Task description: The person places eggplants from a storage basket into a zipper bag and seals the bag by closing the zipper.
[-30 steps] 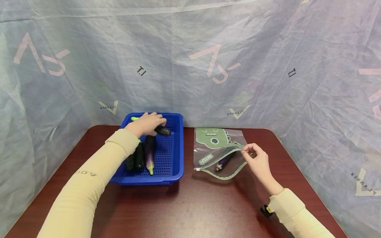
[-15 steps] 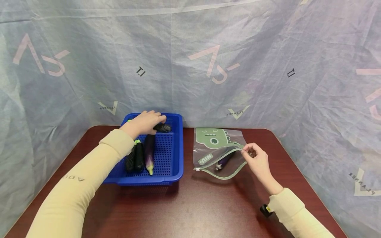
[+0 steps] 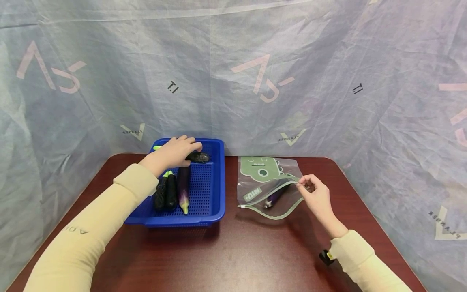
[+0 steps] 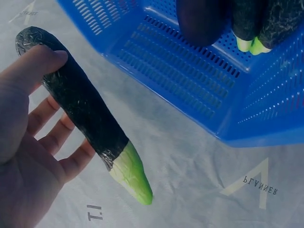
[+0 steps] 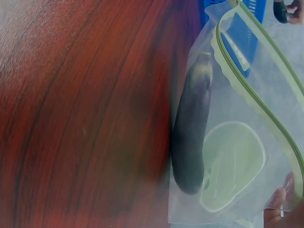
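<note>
My left hand point(image 3: 173, 153) grips a long dark vegetable point(image 4: 83, 102) with wrinkled, almost black skin and a bright green tapered end, held over the far part of a blue plastic basket point(image 3: 204, 220). In the left wrist view the thumb lies across its dark end, and the other fingers are behind it. At the right, my right hand point(image 3: 318, 199) pinches the upper edge of the mouth of a clear zip bag point(image 3: 259, 169) with a green cartoon print. The bag's mouth gapes toward me. Inside lies a purple eggplant point(image 5: 192, 128).
Within the basket lie a purple eggplant point(image 3: 183, 188) and two dark vegetables point(image 3: 170, 192) with bright green ends. A white zip slider point(image 3: 242, 207) sits at the bag's left corner. Grey printed cloth point(image 3: 219, 81) hangs behind the brown table point(image 3: 233, 255).
My left hand has moved slightly left and up with the dark vegetable, uncovering the green ends of those in the basket. The right hand and bag have barely shifted.
</note>
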Motion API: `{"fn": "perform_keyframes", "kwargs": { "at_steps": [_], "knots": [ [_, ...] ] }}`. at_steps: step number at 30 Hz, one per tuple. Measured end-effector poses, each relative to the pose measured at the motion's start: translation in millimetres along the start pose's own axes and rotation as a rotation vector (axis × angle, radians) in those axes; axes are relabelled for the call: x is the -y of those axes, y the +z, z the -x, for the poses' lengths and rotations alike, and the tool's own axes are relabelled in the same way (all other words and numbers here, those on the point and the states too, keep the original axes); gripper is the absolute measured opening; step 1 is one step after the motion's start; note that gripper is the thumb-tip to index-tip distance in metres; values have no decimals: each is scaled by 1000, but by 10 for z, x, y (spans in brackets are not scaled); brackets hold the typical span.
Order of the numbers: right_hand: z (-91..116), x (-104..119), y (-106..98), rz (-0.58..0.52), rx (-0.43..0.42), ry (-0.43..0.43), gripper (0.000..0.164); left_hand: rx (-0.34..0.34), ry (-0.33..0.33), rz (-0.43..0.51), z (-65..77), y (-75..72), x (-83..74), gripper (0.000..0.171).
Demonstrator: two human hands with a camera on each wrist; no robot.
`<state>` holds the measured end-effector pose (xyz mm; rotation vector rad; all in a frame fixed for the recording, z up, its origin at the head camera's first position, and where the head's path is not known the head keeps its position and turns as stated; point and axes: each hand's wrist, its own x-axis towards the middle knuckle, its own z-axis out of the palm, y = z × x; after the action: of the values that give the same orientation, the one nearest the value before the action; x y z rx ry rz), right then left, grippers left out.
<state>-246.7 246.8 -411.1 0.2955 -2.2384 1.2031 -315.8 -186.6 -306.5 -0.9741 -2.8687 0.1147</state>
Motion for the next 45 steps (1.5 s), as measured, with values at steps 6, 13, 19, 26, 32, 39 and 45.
{"fn": "perform_keyframes", "kwargs": {
  "at_steps": [6, 13, 19, 26, 32, 39, 45],
  "knots": [
    [-1, -2, 7, 0, 10, -8, 10, -32, -14, 3, 74, -32, -44, 39],
    [-5, 62, 11, 7, 2, 9, 10, -47, -57, 28, 140, -60, -147, 41],
    [15, 364, -24, -8, 0, 18, 10, -66, -82, 59, 195, -71, -239, 40],
    [26, 458, -28, -1, -4, 30, 9, -96, -107, 48, 249, -63, -307, 40],
    [36, 443, -22, 0, -5, 33, 9, -134, -111, 44, 295, -34, -404, 39],
    [45, 468, -7, -9, -6, 41, 9, -208, -169, 16, 364, -53, -564, 41],
    [29, 409, 9, 0, -4, 38, 9, -266, -213, 11, 430, -90, -699, 42]
  ]
}}
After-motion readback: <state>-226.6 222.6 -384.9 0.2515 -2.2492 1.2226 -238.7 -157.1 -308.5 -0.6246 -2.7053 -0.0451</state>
